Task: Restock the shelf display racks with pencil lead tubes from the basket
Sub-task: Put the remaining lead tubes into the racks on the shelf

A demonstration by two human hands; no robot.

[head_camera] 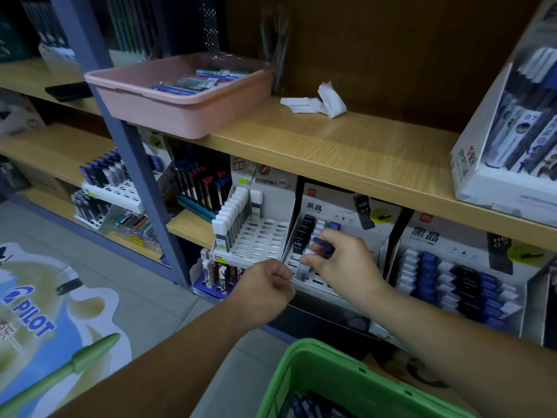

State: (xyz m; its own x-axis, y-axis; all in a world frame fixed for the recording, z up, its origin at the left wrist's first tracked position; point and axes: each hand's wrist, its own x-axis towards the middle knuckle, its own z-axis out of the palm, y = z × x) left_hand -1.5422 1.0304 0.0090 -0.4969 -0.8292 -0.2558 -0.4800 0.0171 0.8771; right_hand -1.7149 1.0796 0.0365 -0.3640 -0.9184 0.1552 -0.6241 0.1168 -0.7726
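My right hand [343, 263] grips several blue and white pencil lead tubes [323, 246] over the slotted middle display rack [297, 276], which holds a column of black tubes [303, 235] at its left. My left hand [265, 289] is curled into a fist just in front of that rack's lower left corner; I cannot see anything in it. The green basket [313, 372] sits at the bottom, with dark blue tubes [304, 407] inside. A left rack [262, 239] carries white-capped tubes [232, 215]. A right rack [458, 282] is nearly full of blue, white and black tubes.
A wooden shelf board [346, 149] runs above the racks, with a pink tray of pens [168, 101], crumpled white paper [316, 102] and a white display box [512, 146] on it. A blue upright post [129, 146] stands left. A floor sticker [39, 312] lies lower left.
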